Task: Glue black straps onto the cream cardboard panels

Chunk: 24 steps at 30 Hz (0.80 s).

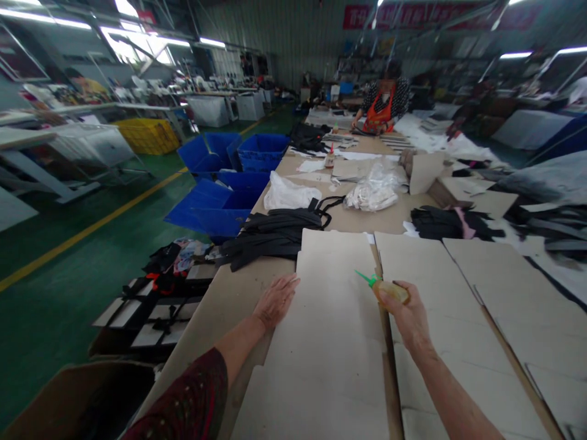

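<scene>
My right hand (408, 311) is wrapped round a squeeze bottle (392, 293) of yellowish liquid, probably glue. Its green nozzle (365, 277) points left, over a pale cardboard sheet (337, 342). At that sheet's left edge lies my left hand (277, 299), flat with fingers stretched out and nothing in it. More cardboard sheets (435, 287) lie in rows to the right, overlapping one another. Beyond my left hand a bundle of black fabric strips (270, 232) rests on the table.
Blue bins (229, 195) stand left of the table (247, 281). Below them are boxes with black ribbons (165, 318). Farther up the table lie a clear plastic bag (376, 186) and another bottle (329, 159). A co-worker in an orange apron (381, 110) works at the far end.
</scene>
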{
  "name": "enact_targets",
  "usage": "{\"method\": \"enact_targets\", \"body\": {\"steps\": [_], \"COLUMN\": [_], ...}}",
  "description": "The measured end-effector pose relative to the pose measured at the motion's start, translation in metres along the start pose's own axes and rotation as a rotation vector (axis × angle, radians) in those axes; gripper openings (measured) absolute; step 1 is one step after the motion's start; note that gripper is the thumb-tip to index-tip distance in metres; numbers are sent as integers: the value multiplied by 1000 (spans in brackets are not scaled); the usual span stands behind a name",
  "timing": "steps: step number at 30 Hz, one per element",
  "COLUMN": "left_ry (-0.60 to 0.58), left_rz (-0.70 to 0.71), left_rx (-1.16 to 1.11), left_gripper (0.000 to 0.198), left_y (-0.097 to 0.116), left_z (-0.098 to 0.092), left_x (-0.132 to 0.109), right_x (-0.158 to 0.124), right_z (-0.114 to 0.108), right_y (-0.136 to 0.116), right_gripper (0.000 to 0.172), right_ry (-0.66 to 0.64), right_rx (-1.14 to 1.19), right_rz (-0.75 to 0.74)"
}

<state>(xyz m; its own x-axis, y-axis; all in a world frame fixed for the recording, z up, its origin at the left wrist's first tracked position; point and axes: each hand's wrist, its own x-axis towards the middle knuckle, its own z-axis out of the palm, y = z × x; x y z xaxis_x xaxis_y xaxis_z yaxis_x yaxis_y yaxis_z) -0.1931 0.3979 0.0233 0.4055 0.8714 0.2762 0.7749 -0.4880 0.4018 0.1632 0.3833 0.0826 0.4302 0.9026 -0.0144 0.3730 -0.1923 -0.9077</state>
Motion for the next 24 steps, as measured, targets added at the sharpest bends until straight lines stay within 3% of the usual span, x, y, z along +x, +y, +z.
{"method": "enact_targets", "body": {"steps": [4,14,24], "left_ry": [-38,-41,-39], "left_rz": [30,26,30], "left_rx": [15,42,36], "left_gripper": [41,39,40], "left_y": [-16,-20,-20], "left_z": [13,16,15], "left_x": [24,23,24], "right_x": [19,36,44], "right_z": [-11,-1,-12], "right_y": [3,16,-10], "right_gripper": [58,44,30], "right_ry": [-21,-83,-160], "right_rx": [-178,-368,-674], "right_rz": [-72,-222,-310]}}
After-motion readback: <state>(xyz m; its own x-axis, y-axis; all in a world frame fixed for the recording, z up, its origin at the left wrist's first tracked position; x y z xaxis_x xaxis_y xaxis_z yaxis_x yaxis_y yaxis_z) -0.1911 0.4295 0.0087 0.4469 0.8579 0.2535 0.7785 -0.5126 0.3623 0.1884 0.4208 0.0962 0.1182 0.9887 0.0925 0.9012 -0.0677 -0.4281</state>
